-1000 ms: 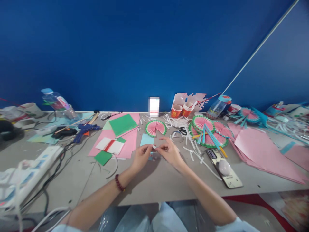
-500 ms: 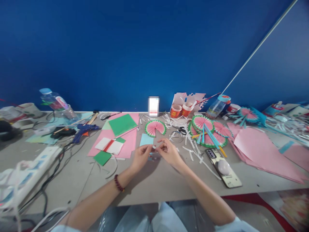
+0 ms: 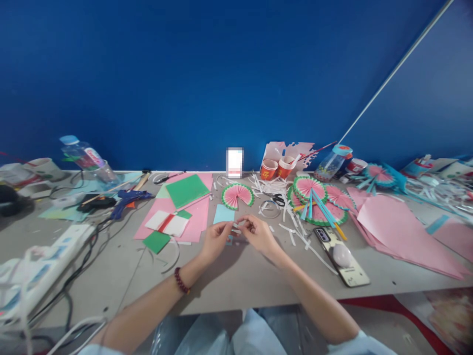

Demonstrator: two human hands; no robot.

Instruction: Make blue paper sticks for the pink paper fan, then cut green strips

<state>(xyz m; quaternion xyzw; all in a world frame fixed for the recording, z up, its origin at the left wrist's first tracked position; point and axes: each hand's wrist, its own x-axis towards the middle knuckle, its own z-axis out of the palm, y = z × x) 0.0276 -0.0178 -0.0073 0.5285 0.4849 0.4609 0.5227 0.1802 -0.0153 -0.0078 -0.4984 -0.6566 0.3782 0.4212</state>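
Observation:
My left hand point(image 3: 217, 240) and my right hand point(image 3: 259, 235) meet above the near middle of the table, fingertips pinched close together. A small white strip point(image 3: 235, 226), paper or tape, shows between them; its exact kind is too small to tell. Just behind the hands lies a light blue paper point(image 3: 223, 214), partly covered by my left fingers. Beyond it rests a pleated pink paper fan point(image 3: 237, 195) with a green rim, a wedge-shaped gap facing me.
Left are green paper point(image 3: 187, 191), pink sheets point(image 3: 199, 224), a blue glue gun point(image 3: 127, 201) and a power strip point(image 3: 61, 266). To the right lie white paper scraps point(image 3: 291, 231), scissors point(image 3: 279, 199), finished fans point(image 3: 310, 190), a phone point(image 3: 353, 276) and pink paper point(image 3: 402, 227). Paper cups point(image 3: 268, 170) stand behind.
My right fingers have shifted slightly and bent closer to the white strip. My left hand has stayed nearly in place, and the things on the table have not moved.

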